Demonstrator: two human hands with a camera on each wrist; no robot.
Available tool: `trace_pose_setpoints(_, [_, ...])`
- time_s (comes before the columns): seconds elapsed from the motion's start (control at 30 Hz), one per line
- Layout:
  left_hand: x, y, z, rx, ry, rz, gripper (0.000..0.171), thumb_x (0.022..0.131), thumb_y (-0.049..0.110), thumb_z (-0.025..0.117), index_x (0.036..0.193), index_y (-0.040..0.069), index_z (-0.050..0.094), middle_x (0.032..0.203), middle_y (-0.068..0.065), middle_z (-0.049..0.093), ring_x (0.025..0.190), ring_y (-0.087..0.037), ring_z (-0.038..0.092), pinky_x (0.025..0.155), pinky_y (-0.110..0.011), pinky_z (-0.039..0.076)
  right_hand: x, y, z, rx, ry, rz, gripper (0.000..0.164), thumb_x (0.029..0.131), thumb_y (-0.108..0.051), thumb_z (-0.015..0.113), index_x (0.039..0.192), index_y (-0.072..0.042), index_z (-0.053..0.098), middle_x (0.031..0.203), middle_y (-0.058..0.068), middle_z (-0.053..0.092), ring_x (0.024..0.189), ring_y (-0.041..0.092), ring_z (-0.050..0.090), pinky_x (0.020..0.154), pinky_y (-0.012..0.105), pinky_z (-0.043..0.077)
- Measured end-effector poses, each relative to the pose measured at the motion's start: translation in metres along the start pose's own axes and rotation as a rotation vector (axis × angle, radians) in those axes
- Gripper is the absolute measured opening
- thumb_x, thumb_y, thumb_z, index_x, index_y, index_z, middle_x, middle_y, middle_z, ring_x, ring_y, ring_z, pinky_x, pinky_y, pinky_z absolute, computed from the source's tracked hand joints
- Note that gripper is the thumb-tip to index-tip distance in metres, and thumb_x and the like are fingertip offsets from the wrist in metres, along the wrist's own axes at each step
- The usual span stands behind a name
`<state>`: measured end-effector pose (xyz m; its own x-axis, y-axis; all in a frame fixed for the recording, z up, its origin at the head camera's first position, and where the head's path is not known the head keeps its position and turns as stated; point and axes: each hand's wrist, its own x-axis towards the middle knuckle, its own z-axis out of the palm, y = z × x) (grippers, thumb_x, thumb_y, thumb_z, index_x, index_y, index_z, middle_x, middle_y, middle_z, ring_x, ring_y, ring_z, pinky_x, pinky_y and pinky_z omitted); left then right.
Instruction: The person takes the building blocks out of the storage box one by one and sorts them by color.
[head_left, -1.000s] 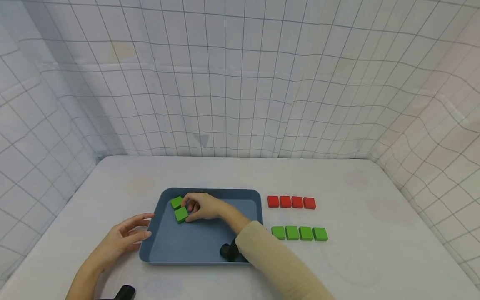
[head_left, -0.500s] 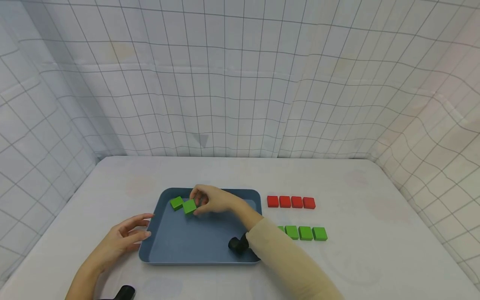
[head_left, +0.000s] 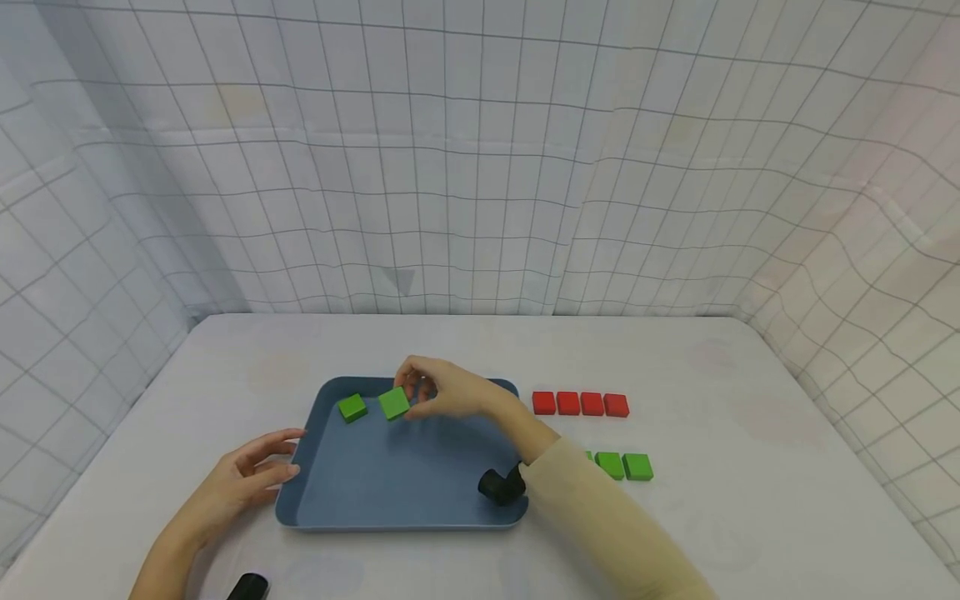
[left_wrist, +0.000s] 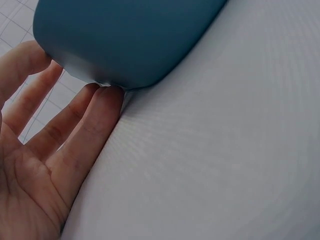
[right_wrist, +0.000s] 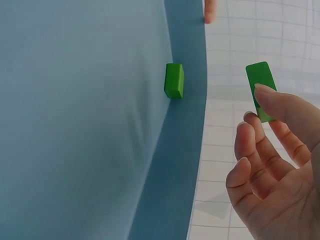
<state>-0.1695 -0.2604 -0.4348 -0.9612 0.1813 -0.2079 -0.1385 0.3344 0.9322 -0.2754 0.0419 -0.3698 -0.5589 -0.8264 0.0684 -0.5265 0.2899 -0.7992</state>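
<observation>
My right hand [head_left: 450, 388] pinches a green block [head_left: 393, 403] between thumb and fingertips, above the back part of a blue-grey tray [head_left: 375, 512]. In the right wrist view, the thumb lies on the flat face of the held block [right_wrist: 261, 82]. A second green block [head_left: 352, 407] lies in the tray's back left corner, a little left of the held one. My left hand [head_left: 238, 485] is at the tray's left side, its fingers loosely extended. The left wrist view shows its fingertips [left_wrist: 111, 95] against the tray's outer wall [left_wrist: 120, 50].
Right of the tray, a row of several red blocks [head_left: 580, 403] lies on the white table [head_left: 720, 517]. Nearer, a row of green blocks [head_left: 637, 467] is partly hidden by my right sleeve [head_left: 600, 517]. A gridded white curtain [head_left: 480, 183] hangs behind the table.
My right hand has lifted one green block off the tray and carried it right and back, away from the other green block. My left hand has stayed at the tray's side.
</observation>
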Motion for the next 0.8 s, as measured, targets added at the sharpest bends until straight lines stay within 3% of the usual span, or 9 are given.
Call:
trace_pose_setpoints(0.33, [-0.001,-0.001,0.000,0.001,-0.001,0.015,0.054,0.091,0.023,0.056,0.138,0.006,0.036,0.128,-0.019,0.039,0.097,-0.004,0.056,0.082,-0.042,0.048,-0.030,0.001,-0.010,-0.006,0.042,0.011,0.033,0.080,-0.005,0.070,0.106,-0.008,0.050,0.094,0.008,0.054,0.074,0.010,0.055,0.069,0.028,0.047])
trace_pose_setpoints(0.53, [-0.001,-0.002,0.000,0.002,0.013,0.022,0.053,0.091,0.022,0.057,0.137,0.005,0.037,0.124,-0.017,0.041,0.096,-0.004,0.056,0.080,-0.039,0.050,-0.051,0.006,-0.020,0.009,0.092,-0.006,0.033,0.079,-0.004,0.070,0.106,-0.009,0.051,0.093,0.010,0.054,0.074,0.013,0.055,0.066,0.032,0.046])
trace_pose_setpoints(0.8, [-0.001,-0.002,0.001,-0.005,0.014,0.021,0.053,0.090,0.022,0.057,0.137,0.005,0.037,0.128,-0.021,0.038,0.096,-0.004,0.056,0.079,-0.040,0.050,-0.080,0.011,-0.032,0.037,0.162,0.026,0.033,0.078,-0.005,0.071,0.104,-0.007,0.050,0.090,0.011,0.054,0.072,0.016,0.053,0.061,0.025,0.044])
